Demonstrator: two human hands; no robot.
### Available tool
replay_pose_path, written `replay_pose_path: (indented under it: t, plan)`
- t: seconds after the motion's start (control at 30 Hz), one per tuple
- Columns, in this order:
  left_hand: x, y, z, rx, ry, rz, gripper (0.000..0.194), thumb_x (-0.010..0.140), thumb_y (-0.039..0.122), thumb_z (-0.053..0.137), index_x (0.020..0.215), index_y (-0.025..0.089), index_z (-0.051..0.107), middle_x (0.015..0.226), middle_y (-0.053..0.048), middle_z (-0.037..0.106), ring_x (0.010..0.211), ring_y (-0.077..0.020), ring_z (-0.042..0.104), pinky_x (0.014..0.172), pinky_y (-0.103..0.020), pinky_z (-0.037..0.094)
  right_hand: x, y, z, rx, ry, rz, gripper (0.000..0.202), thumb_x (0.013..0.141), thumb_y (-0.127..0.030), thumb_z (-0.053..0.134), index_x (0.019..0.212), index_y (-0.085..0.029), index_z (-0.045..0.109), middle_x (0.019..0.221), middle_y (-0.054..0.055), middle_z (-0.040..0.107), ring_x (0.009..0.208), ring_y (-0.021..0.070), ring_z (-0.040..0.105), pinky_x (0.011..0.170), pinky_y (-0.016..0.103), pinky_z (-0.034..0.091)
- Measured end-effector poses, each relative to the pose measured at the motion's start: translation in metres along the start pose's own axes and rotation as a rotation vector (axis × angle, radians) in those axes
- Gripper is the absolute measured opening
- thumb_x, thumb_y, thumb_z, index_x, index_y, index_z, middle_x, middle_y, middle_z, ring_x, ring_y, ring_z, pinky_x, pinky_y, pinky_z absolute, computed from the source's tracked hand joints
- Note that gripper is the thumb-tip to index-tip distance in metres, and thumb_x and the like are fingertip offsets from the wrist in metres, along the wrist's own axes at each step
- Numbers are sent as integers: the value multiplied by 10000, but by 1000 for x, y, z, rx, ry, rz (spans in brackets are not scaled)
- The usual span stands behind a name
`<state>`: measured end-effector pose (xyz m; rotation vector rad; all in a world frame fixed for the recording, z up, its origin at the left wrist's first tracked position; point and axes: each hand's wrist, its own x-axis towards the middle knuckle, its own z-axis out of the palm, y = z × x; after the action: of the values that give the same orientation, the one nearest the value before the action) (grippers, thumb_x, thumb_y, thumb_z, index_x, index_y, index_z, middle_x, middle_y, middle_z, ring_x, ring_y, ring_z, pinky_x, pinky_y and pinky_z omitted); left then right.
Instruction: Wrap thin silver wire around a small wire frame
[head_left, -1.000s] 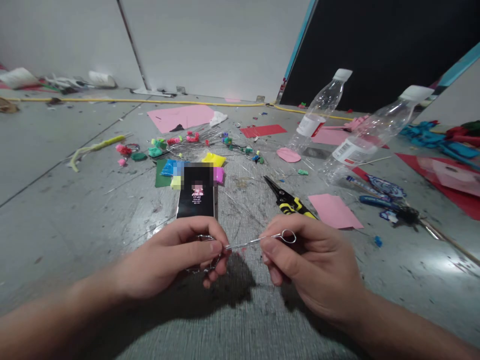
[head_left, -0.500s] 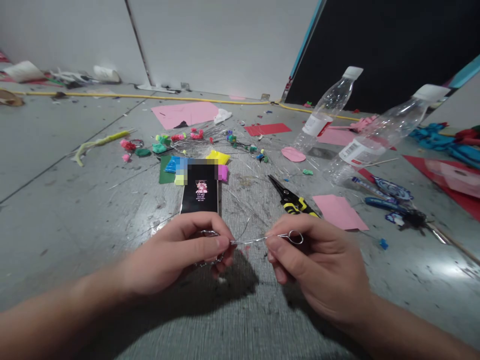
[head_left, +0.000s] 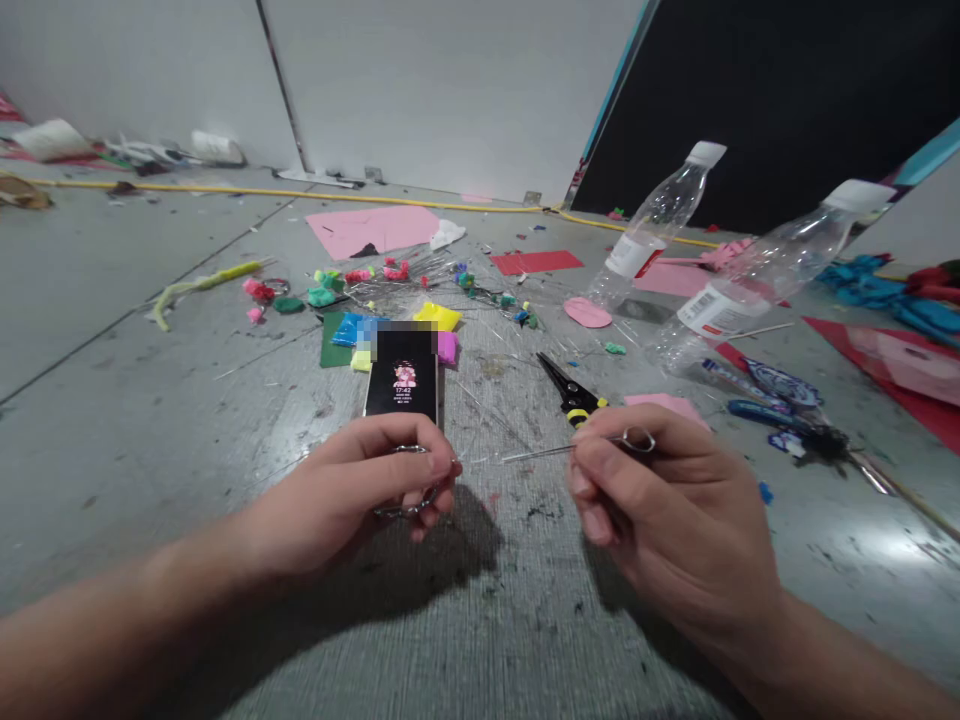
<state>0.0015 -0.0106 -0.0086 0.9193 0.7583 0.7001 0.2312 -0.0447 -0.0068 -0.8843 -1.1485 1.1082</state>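
Observation:
My left hand [head_left: 375, 480] is closed on a ring of twisted silver wire [head_left: 409, 510], part of which is hidden by the fingers. In my right hand [head_left: 660, 510], thumb and fingers pinch a thin silver wire [head_left: 544, 453]. One end of this wire forms a small loop above the knuckles; its straight end points left towards the other hand, with a gap between. Just beyond the left hand lies a phone [head_left: 403, 385] with its screen lit. Pliers [head_left: 570, 387] with black and yellow handles lie beyond the right hand, which partly covers them.
Two clear plastic bottles [head_left: 626, 255] stand at the right. Coloured clay packets [head_left: 437, 317] lie round the phone, with clay lumps [head_left: 322, 290] and loose wires behind. Pink paper [head_left: 375, 230], red paper [head_left: 536, 262] and a keychain bunch [head_left: 814, 430] lie about. A yellow cable [head_left: 262, 193] runs along the wall.
My hands have drawn apart. The right hand moved right and slightly up with its looped wire, whose straight end has come away from the left hand's fingers.

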Motion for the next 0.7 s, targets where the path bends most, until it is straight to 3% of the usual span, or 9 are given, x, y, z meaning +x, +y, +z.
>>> replay_pose_path:
  t: [0.1, 0.27, 0.47, 0.7]
  plan:
    - [1, -1, 1, -23, 49, -4, 240, 811, 340, 918, 756, 171, 757, 688, 0, 727, 592, -96, 606, 534, -166, 499, 1, -2, 1, 60, 36, 55, 133, 837, -240, 888, 758, -252, 781, 577, -43, 682, 383, 72, 579, 341, 138, 427]
    - [1, -3, 4, 27, 17, 38, 230, 862, 351, 870, 779, 167, 760, 681, 1, 717, 621, -107, 609, 571, -186, 500, -2, 5, 4, 49, -24, 162, 128, 815, -259, 882, 748, -243, 774, 569, -35, 682, 392, 82, 588, 364, 150, 461]
    - [2, -2, 4, 198, -4, 89, 185, 904, 289, 795, 773, 172, 738, 702, 24, 703, 638, -96, 595, 593, -195, 453, 0, 8, 2, -98, 5, 193, 93, 810, -256, 838, 748, -222, 777, 559, -38, 646, 413, 76, 576, 388, 154, 466]
    - [1, 3, 5, 510, 89, 141, 224, 916, 308, 713, 736, 176, 695, 661, 38, 645, 639, -105, 563, 618, -220, 439, 4, 6, 0, -134, -65, 329, 203, 812, -334, 824, 699, -198, 724, 546, -38, 622, 383, 66, 528, 379, 166, 389]
